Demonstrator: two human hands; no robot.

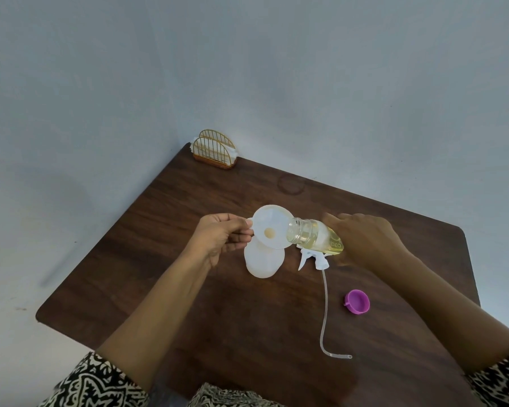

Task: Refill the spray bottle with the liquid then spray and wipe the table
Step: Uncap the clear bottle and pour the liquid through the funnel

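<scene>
A white funnel (269, 227) sits in the mouth of the translucent spray bottle (263, 261), which stands on the dark wooden table (165, 259). My left hand (221, 236) pinches the funnel's tab at its left rim. My right hand (365, 242) holds a clear bottle of yellow liquid (315, 236) tipped almost flat, its open mouth over the funnel's right edge. A little yellow liquid pools at the funnel's centre. The white spray head (313, 257) with its long tube (325, 312) lies on the table to the right of the spray bottle.
A purple cap (357, 301) lies on the table at the right. A gold wire napkin holder (215, 149) with white napkins stands at the table's far corner by the wall. A faint ring mark (291, 185) shows on the far part of the tabletop.
</scene>
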